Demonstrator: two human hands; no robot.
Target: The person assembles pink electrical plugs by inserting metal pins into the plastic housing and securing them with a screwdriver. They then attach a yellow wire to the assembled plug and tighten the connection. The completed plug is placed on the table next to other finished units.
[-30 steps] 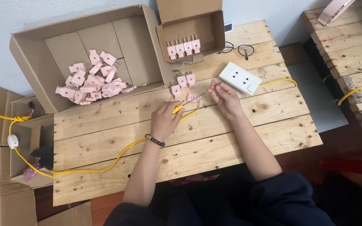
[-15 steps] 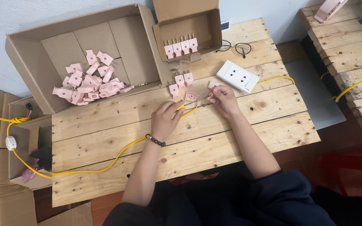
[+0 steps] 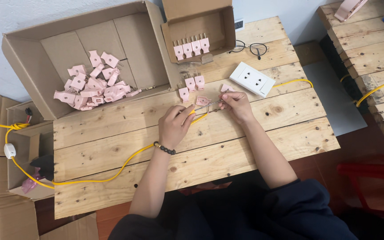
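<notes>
At the table's (image 3: 254, 146) centre, with bare planks toward its near edge, our left hand (image 3: 175, 126) pinches the yellow cable (image 3: 112, 173); our right hand (image 3: 235, 104) closes on a pink plug (image 3: 202, 101). Three plugs (image 3: 192, 84) lie beside; five stand in the small box (image 3: 221, 31).

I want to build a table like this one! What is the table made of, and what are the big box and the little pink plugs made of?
The table looks like bare, unpainted wood: plank seams, grain and knots show. The big box looks like plain brown cardboard, matte, with folded flaps. The pink plugs seem to be smooth moulded plastic, probably with metal prongs, though those are small. The left hand holds a yellow cable, likely plastic-coated.
</notes>
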